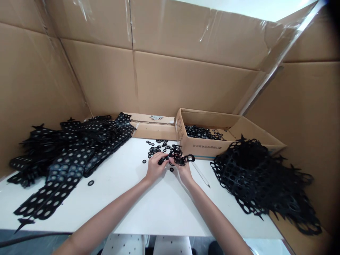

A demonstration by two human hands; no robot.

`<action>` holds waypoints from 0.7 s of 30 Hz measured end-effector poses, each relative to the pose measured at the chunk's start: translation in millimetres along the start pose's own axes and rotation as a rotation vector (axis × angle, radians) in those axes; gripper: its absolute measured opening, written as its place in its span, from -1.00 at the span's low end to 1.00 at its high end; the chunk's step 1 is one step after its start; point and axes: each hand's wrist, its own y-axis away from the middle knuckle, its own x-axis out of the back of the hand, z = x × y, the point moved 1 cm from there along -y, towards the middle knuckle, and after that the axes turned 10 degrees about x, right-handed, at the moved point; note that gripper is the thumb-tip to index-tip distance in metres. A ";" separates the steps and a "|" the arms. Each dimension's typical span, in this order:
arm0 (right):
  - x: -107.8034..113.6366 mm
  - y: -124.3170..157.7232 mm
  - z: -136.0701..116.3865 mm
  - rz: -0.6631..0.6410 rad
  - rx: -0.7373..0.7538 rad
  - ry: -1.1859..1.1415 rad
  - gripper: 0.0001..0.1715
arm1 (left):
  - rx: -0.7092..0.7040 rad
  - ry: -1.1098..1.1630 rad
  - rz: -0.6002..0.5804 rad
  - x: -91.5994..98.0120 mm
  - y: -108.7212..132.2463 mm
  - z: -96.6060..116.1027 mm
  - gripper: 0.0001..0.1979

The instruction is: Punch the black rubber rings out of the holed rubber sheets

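Close together over the middle of the white table, my left hand [156, 165] and my right hand [184, 170] grip a bunched black rubber sheet [176, 154] with round holes. My left fingers pinch its left end, while the right ones close round its lower side. Several loose black rubber rings [154, 150] lie just behind my hands, and a single ring [171, 169] rests between my wrists. The exact spot where my fingertips meet is partly hidden by the crumpled rubber.
Black sheets with rings in them [71, 156] are heaped at the left, near one loose ring [90, 183]. A cardboard box [209, 148] holding rings stands at the back right. Holed black webs [255, 177] pile up in front of it, beside a pen [201, 173]. Cardboard walls [164, 78] surround the table.
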 end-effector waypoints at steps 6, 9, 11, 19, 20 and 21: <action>7.4 -4.1 4.7 -0.041 0.118 0.122 -0.92 | 0.022 -0.037 -0.017 -2.0 0.5 -1.2 -0.82; 8.2 -2.5 4.0 -0.096 0.189 0.145 -0.89 | 0.048 -0.007 -0.042 -2.5 0.7 0.0 -0.87; 7.2 -1.3 1.5 -0.119 0.199 0.140 -0.83 | 0.084 0.033 -0.082 -3.6 1.5 0.9 -0.88; 6.4 0.5 6.6 -0.101 0.134 0.000 -0.77 | 0.178 0.137 -0.131 -3.2 1.9 2.6 -0.76; 5.5 1.0 8.6 -0.096 0.116 -0.017 -0.77 | 0.186 0.153 -0.113 -2.9 0.7 1.8 -0.75; 4.2 1.3 10.1 -0.087 0.098 -0.036 -0.76 | 0.210 0.183 -0.096 -3.1 -0.8 0.5 -0.74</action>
